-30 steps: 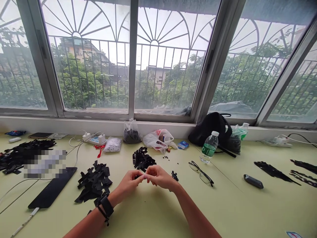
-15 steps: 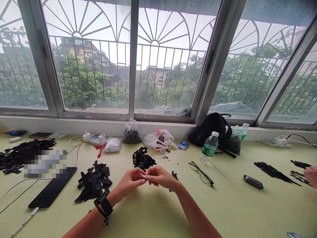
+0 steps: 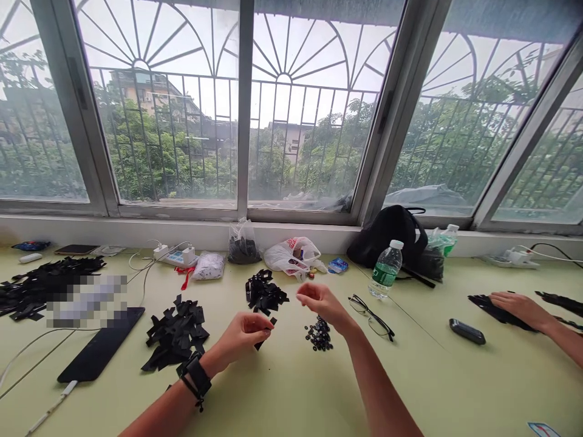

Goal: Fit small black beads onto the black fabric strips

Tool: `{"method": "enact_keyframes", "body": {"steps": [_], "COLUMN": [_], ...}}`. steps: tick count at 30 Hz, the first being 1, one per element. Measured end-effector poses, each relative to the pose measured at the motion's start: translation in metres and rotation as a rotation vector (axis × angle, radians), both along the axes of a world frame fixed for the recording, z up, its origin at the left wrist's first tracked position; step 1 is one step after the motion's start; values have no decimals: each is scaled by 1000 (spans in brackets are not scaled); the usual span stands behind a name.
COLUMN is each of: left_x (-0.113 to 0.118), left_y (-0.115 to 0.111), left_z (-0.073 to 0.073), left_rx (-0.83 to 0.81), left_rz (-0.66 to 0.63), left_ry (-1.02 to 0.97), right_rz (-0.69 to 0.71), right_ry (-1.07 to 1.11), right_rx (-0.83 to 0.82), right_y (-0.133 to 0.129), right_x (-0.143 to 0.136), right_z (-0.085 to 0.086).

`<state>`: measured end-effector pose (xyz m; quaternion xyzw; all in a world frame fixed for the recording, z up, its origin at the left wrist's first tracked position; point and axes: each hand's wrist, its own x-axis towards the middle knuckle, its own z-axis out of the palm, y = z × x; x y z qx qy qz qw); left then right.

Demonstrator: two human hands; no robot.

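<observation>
My left hand (image 3: 243, 335) is closed in a pinch on a short black strip (image 3: 259, 345), whose ends stick out past the thumb and fingertips. My right hand (image 3: 324, 306) is raised apart from it, fingers loosely bent, with nothing visible in them. Just below the right hand lies a pile of small black rings (image 3: 319, 335). Beyond both hands sits a heap of black strips (image 3: 265, 292). A larger heap of black strips (image 3: 175, 334) lies left of my left wrist, which wears a black watch (image 3: 197, 375).
Eyeglasses (image 3: 372, 317), a water bottle (image 3: 386, 270) and a black case (image 3: 467, 331) lie to the right. Another person's hand (image 3: 519, 308) rests on black strips at far right. A black tablet (image 3: 102, 346) with a cable is left. Plastic bags (image 3: 294, 256) line the window.
My hands have come apart: the right moved right and up, uncovering the ring pile, while the left keeps the strip. The other person's hand moved left onto the black strips.
</observation>
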<state>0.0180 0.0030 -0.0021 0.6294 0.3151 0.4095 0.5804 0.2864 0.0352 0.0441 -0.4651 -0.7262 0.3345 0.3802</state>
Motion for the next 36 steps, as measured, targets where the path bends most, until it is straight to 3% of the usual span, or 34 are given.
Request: {"method": "enact_keyframes", "body": {"steps": [2, 3, 7, 14, 29, 32, 36], "left_x": [1, 1, 0, -1, -3, -1, 2], "left_y": [0, 0, -2, 0, -1, -1, 0], "left_z": [0, 1, 3, 5, 10, 7, 3], "left_rx": [-31, -47, -81, -94, -109, -103, -79], "left_rz": [35, 54, 114, 172, 227, 230, 246], "left_ry": [13, 19, 35, 25, -57, -41, -18], "right_rz": [-192, -211, -125, 39, 49, 42, 156], "right_ry": [-192, -312, -417, -479, -509, -415, -141], "right_rx": [67, 44, -55, -86, -116, -60, -4], "right_y": [8, 11, 13, 4, 2, -5, -16], "right_x": [27, 38, 58, 33, 19, 3, -34], "right_z": [-3, -6, -20, -22, -35, -27, -17]}}
